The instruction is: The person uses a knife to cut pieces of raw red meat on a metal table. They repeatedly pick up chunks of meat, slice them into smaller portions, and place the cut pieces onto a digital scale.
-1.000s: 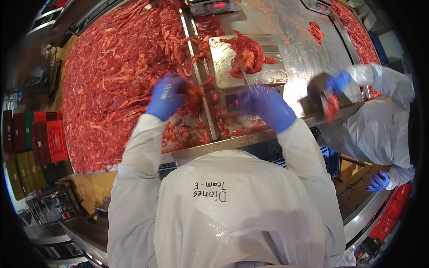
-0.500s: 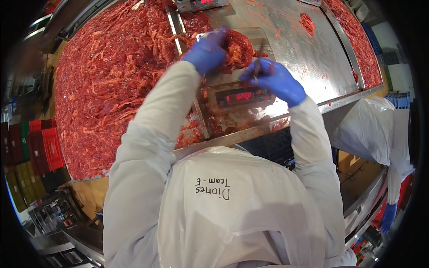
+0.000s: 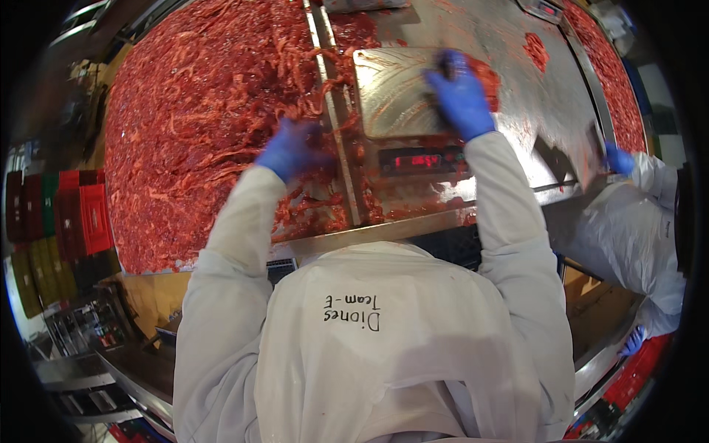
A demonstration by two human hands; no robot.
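Note:
My left hand (image 3: pixel 292 150), in a blue glove, is over the right part of a wide heap of raw red meat trimmings (image 3: pixel 199 140). Its fingers are smeared by motion, and a hold does not show. On the right edge of the scale's bare metal pan (image 3: pixel 395 92), my right hand (image 3: pixel 463 96) is curled against a chunk of raw meat (image 3: pixel 486 83). Something dark shows at its fingers, too blurred to name. The scale's red-lit display (image 3: pixel 421 161) faces me just below the pan.
A metal divider (image 3: pixel 340 125) separates the heap from the steel table (image 3: pixel 509 118). A small meat piece (image 3: pixel 536 52) lies farther right, near another scale (image 3: pixel 543 9). At right, a co-worker's gloved hand (image 3: pixel 619 158) is beside a metal sheet (image 3: pixel 593 151). Red crates (image 3: pixel 94 220) stand left.
The meat has gone from the pan's middle to its right edge, with my right hand against it. My left hand has moved left and nearer, onto the heap. A co-worker's hand has appeared at right.

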